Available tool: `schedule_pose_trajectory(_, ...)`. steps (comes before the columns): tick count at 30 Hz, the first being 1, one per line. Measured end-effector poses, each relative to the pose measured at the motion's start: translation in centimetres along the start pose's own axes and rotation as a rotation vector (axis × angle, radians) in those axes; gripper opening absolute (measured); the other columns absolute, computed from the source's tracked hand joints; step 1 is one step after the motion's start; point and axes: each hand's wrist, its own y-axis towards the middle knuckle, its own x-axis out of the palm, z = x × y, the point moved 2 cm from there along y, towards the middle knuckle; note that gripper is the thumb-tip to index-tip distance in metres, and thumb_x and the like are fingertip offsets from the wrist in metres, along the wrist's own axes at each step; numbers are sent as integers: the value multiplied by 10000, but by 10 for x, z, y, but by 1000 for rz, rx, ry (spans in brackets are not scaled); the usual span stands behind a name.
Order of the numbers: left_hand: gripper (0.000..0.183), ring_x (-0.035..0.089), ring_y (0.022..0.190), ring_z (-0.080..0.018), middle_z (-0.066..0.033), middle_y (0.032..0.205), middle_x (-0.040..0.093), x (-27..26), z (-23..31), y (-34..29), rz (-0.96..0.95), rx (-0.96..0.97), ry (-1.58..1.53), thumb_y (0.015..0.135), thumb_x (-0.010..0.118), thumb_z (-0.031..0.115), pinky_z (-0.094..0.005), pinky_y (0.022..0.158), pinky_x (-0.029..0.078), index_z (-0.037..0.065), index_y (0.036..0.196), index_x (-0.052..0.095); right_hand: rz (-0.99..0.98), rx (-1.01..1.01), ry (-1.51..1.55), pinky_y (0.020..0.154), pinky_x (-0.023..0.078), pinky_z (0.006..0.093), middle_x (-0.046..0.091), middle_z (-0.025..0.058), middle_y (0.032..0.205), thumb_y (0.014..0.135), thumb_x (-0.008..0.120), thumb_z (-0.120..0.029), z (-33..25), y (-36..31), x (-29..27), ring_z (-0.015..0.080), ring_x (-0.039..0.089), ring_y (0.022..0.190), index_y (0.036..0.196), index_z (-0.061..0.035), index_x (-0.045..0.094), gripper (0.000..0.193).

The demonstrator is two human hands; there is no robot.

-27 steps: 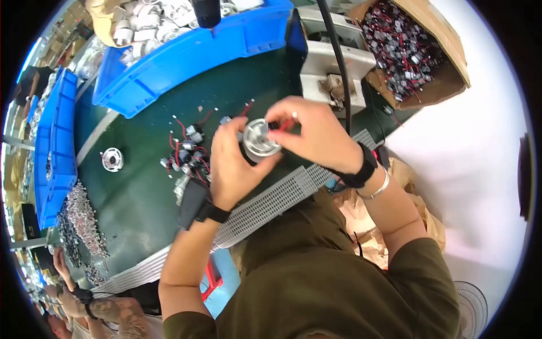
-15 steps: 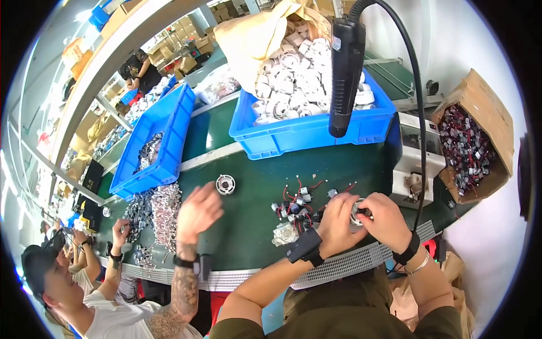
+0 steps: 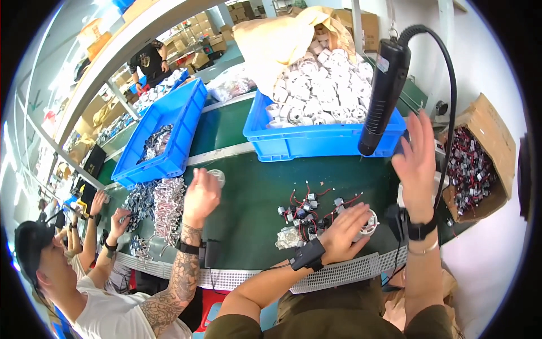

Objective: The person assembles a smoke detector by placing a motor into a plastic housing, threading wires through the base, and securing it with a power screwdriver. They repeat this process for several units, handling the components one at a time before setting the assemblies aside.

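My left hand (image 3: 345, 233) is low on the green work surface, its fingers and thumb around the near side of a white round plastic housing (image 3: 370, 222). Part of that housing is hidden behind the fingers. Raised to the right of it, my right hand (image 3: 416, 166) is open and holds nothing, fingers spread. It is beside a black cylindrical power screwdriver (image 3: 385, 96) hanging from a coiled cable, with a gap between them. Left of my left hand lies a loose pile of small motors with red and black wires (image 3: 305, 212), next to a crumpled clear plastic bag (image 3: 288, 238).
A blue crate (image 3: 316, 142) heaped with white plastic parts (image 3: 322, 90) stands at the back. At right, a tilted cardboard box (image 3: 490, 130) holds more wired motors. A co-worker's hand (image 3: 201, 196) is at left, near wire bundles (image 3: 169, 209) and another blue crate (image 3: 186, 121).
My right hand has left the white housing, moved up and right, and opened. My left hand stays at the housing. The whole view has shifted slightly.
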Motion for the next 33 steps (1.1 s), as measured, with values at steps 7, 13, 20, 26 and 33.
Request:
schedule_pose_trajectory(7, 432, 535, 1130, -354, -190, 1238, 530, 2, -3, -1, 22, 9, 17, 732, 740, 81, -424, 940, 454, -2, 1119, 568, -451, 279, 353, 951, 408, 327, 536, 78, 1201, 884, 594, -97, 10, 72, 35, 170, 513, 1088, 1322, -14, 426, 477)
schedule_pose_trajectory(13, 407, 541, 1125, -345, -188, 1231, 544, -3, 1, 2, -27, -8, 43, 724, 743, 92, -414, 943, 451, -6, 1085, 582, -497, 189, 561, 754, 486, 299, 621, 58, 904, 920, 597, -203, -20, 71, 94, 156, 608, 812, 1168, -27, 528, 311)
schedule_pose_trajectory(20, 489, 570, 1104, -336, -182, 1202, 583, 7, -14, -3, 29, 42, 87, 667, 778, 90, -403, 924, 463, 3, 1111, 592, -208, 261, 396, 687, 506, 337, 614, 84, 796, 911, 556, -327, -31, 41, -4, 205, 619, 722, 1144, -29, 510, 381)
schedule_pose_trajectory(26, 354, 574, 1082, -349, -186, 1223, 576, -5, -11, 1, -56, -24, 204, 683, 753, 37, -435, 927, 446, 17, 1012, 625, 32, 224, -174, 503, 432, 219, 599, 33, 661, 789, 721, -86, -43, 17, -88, 95, 555, 544, 825, -11, 609, 139)
schedule_pose_trajectory(33, 343, 570, 1102, -353, -205, 1277, 541, 2, -10, -2, -101, -20, 128, 713, 706, -52, -385, 917, 468, -31, 1040, 607, 235, 175, 40, 517, 455, 239, 599, 48, 710, 794, 691, -30, -18, -15, -115, 115, 572, 563, 976, 22, 570, 225)
